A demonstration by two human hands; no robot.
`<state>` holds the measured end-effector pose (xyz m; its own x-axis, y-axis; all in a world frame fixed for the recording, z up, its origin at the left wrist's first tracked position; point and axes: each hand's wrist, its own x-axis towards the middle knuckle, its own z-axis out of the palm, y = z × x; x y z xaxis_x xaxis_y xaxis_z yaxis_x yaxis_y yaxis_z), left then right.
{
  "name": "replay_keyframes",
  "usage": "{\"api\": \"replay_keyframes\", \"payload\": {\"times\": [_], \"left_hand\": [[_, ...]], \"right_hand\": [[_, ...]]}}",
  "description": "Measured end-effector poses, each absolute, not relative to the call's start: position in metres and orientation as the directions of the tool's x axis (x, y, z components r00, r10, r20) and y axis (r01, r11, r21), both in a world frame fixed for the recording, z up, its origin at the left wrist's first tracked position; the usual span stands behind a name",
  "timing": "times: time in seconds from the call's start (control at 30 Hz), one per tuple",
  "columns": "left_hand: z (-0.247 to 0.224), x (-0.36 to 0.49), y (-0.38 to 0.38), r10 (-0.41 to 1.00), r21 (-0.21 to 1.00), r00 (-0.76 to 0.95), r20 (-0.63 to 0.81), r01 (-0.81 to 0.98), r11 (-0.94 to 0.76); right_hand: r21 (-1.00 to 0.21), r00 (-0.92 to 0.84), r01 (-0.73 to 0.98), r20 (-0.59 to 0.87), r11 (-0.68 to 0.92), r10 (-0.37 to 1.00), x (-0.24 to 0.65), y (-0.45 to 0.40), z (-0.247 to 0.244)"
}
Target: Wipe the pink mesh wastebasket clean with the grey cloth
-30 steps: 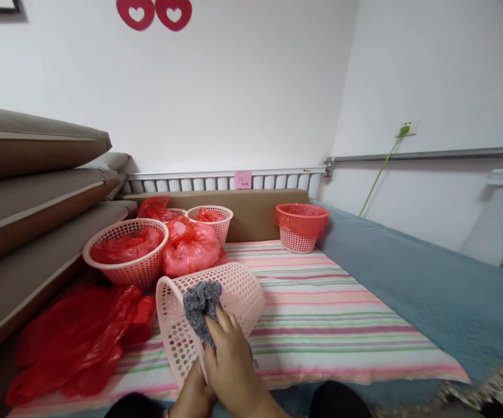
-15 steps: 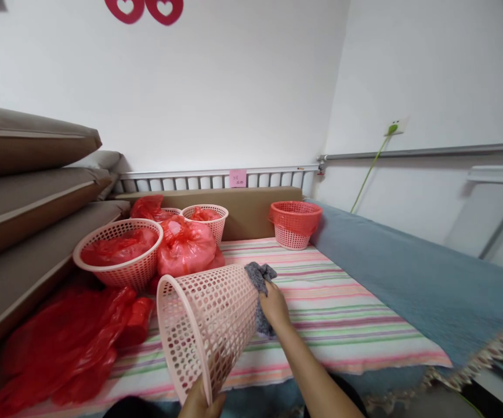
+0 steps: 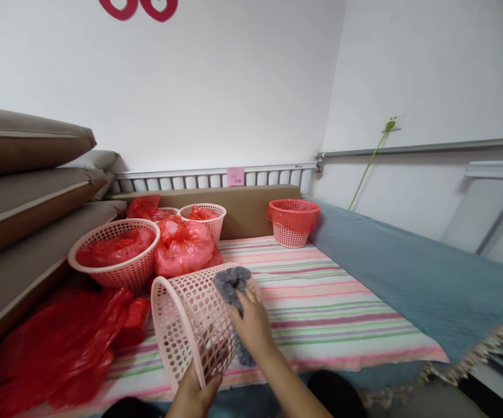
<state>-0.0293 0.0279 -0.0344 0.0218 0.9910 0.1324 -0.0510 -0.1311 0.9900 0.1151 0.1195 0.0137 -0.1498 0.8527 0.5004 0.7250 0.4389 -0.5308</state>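
A pink perforated plastic basket (image 3: 190,296) lies tipped on its side over the striped sheet, its mouth facing left and towards me. My left hand (image 3: 196,389) grips the rim at the lower edge, thumb outside and some fingers seen through the holes. A grey cloth (image 3: 231,281) is pressed against the basket's outer side by my right hand (image 3: 253,319), whose fingers are closed on it. Part of the cloth hangs down below that hand.
Pink baskets (image 3: 114,249) with red plastic inside and a filled red bag (image 3: 184,247) stand behind to the left. Loose red bags (image 3: 60,348) lie front left, beside stacked cushions (image 3: 29,191). A red-lined basket (image 3: 293,223) stands at the back on the striped sheet (image 3: 342,325).
My right hand and the cloth have moved left, from the basket's base end onto its side. My left hand still holds the rim, and the basket has shifted slightly.
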Motion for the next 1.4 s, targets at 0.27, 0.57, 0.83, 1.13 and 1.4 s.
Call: {"api": "replay_keyframes", "payload": {"times": [0.27, 0.57, 0.83, 1.13, 1.4], "left_hand": [[-0.034, -0.035, 0.018, 0.996, 0.996, 0.008, 0.09, 0.025, -0.09], [-0.071, -0.034, 0.023, 0.985, 0.989, 0.094, 0.146, -0.006, -0.146], [-0.1, -0.043, 0.017, 0.969, 0.99, 0.21, 0.127, 0.034, -0.137], [-0.036, -0.032, 0.019, 0.992, 0.99, 0.08, 0.101, -0.102, -0.093], [-0.049, -0.033, 0.025, 0.982, 0.983, 0.062, 0.176, -0.058, -0.173]], "right_hand": [[-0.575, -0.31, 0.461, 0.61, 0.676, 0.729, 0.071, 0.041, 0.04], [-0.499, -0.179, 0.695, 0.578, 0.518, 0.796, 0.103, 0.117, 0.014], [-0.561, 0.078, 0.81, 0.388, 0.169, 0.918, 0.163, 0.189, -0.015], [-0.543, 0.053, 0.817, 0.401, 0.192, 0.914, 0.148, 0.171, -0.01], [-0.497, -0.256, 0.656, 0.562, 0.568, 0.787, 0.084, 0.08, 0.018]]}}
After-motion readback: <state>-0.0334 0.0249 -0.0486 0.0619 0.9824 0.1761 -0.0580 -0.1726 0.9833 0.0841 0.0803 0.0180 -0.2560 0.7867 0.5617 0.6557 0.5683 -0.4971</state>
